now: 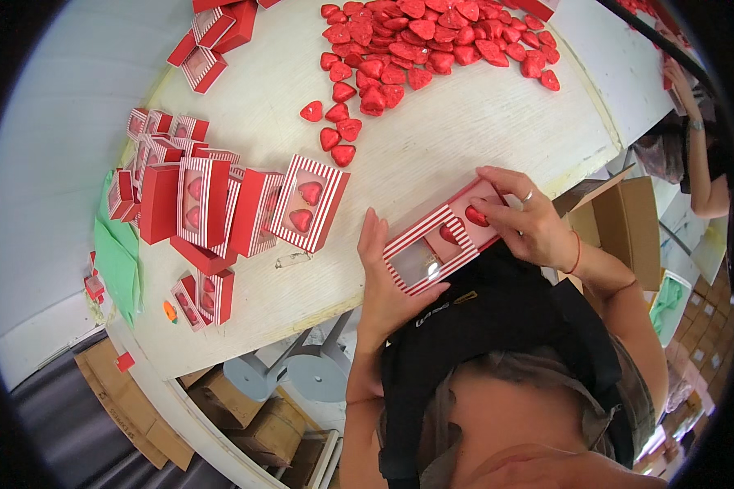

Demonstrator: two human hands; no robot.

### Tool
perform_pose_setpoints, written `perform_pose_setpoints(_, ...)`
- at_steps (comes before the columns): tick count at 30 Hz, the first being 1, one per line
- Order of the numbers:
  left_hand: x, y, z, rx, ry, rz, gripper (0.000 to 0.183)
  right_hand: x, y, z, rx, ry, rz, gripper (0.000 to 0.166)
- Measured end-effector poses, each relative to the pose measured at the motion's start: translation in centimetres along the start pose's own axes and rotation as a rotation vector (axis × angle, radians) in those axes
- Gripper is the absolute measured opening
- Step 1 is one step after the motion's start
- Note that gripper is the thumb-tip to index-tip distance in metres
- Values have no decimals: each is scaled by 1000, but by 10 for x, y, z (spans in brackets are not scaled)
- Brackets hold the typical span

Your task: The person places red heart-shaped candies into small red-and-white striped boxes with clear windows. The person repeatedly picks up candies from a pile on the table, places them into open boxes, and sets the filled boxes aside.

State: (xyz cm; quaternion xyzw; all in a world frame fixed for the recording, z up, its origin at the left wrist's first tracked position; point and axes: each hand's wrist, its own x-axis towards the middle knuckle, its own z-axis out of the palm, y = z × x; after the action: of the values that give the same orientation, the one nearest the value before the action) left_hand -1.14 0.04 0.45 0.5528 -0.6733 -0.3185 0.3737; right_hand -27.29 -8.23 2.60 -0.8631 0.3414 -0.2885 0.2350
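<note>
My left hand [382, 281] holds the lower left end of a red-and-white striped box sleeve [428, 250] with a clear window. A pink-lined tray [478, 231] sticks partly out of the sleeve's right end. In it lie two red foil-wrapped hearts, one [449, 233] partly behind the striped edge, the other [476, 216] under the fingertips of my right hand [520, 217], which also grips the tray's outer end. Left of my hands a closed striped box [309, 203] shows two hearts through its window.
A pile of red foil hearts [416, 36] covers the table's [465, 122] far part. Many striped boxes [199, 202] stand and lean at the left, near a green sheet [116, 250]. An open cardboard box [630, 226] is beside my right forearm. Another person's arm [697, 134] shows at the upper right.
</note>
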Motion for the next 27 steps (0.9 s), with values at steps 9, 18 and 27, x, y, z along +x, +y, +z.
perform_pose_setpoints(9, 2, 5, 2, -6, 172, -23, 82, 28, 30, -16, 581, -26, 252, 49)
perform_pose_setpoints(18, 28, -6, -81, 780, 462, 1, 47, 112, 268, -151, -682, 351, 681, 89)
perform_pose_setpoints(27, 17, 7, 15, -113, 488, -83, 29, 41, 38, -32, 274, -28, 51, 90)
